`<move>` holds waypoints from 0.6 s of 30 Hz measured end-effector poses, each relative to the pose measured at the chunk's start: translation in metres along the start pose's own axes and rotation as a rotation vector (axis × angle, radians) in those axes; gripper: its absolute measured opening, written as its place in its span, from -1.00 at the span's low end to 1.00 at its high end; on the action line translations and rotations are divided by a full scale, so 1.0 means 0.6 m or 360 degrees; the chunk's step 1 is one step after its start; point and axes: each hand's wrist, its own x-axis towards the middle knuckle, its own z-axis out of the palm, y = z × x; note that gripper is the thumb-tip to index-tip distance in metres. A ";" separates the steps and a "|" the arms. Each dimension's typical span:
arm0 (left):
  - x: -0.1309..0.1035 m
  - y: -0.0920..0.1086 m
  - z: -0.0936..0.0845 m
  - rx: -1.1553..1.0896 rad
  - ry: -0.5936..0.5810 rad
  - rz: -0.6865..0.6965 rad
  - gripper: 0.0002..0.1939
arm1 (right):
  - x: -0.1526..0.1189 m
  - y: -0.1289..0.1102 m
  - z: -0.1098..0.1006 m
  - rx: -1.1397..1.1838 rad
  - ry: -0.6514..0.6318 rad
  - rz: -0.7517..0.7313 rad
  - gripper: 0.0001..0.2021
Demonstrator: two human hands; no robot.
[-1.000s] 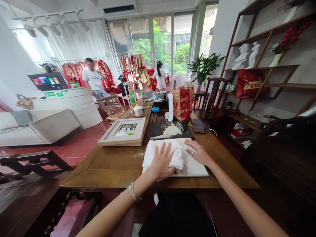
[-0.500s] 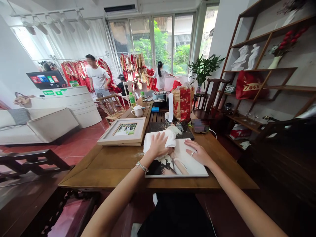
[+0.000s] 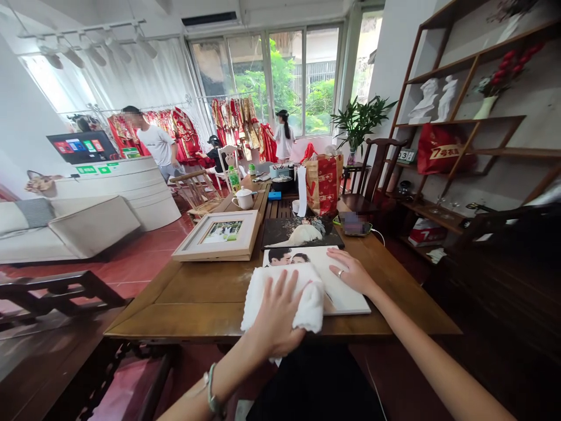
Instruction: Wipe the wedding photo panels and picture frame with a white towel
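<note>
A white cloth (image 3: 258, 292) with a scalloped edge lies bunched under my left hand (image 3: 278, 304), whose fingers are spread across its top and hold it against a photo panel (image 3: 348, 301). The cloth covers the panel's lower left and hangs over its near edge. Two faces in the print show above it. My right hand (image 3: 353, 272) lies open and flat on the panel's right side, with a ring on one finger. Just beyond is a dark photo panel (image 3: 280, 225). To the left, a framed photo (image 3: 193, 248) in pale wood lies on the table.
The wooden table (image 3: 175, 310) also bears a white lidded cup (image 3: 242, 199), a red-and-tan paper bag (image 3: 331, 184), and a phone (image 3: 355, 224) with a cable. Chairs stand around it. People are near red garments at the back, and shelves (image 3: 473, 123) line the right.
My left hand has drawn the cloth down the panel toward me, uncovering the printed faces and the dark panel. My right hand has stayed put. The person at left has leaned toward the counter.
</note>
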 end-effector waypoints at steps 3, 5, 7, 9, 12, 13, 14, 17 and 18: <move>0.061 -0.026 0.003 0.0055 -0.0012 -0.0160 -0.32 | -0.001 0.000 -0.002 0.0012 -0.0022 -0.0008 -0.65; 0.112 -0.049 0.004 0.0089 0.0017 -0.0313 -0.38 | -0.001 0.002 -0.003 0.0025 -0.0032 0.0002 -0.64; 0.153 -0.066 0.005 0.0097 0.0043 -0.0405 -0.41 | -0.001 0.003 -0.003 0.0034 -0.0027 0.0012 -0.64; 0.174 -0.071 0.007 0.0096 0.0065 -0.0425 -0.41 | -0.001 0.005 -0.003 0.0035 -0.0013 0.0018 -0.65; 0.160 -0.052 0.012 0.0095 0.0084 -0.0348 -0.38 | -0.001 0.005 -0.002 0.0036 0.0014 0.0003 -0.65; 0.145 -0.041 0.015 0.0093 0.0092 -0.0286 -0.36 | -0.001 0.005 -0.001 0.0037 0.0019 -0.0003 -0.65; 0.128 -0.029 0.017 0.0089 0.0100 -0.0210 -0.33 | -0.001 0.004 -0.001 0.0037 0.0022 -0.0007 -0.65; 0.084 0.003 0.022 0.0066 0.0134 0.0026 -0.25 | 0.000 0.005 0.000 0.0044 0.0030 -0.0015 -0.65; 0.078 0.010 0.021 0.0060 0.0132 0.0067 -0.24 | 0.000 0.006 0.001 0.0054 0.0036 -0.0024 -0.65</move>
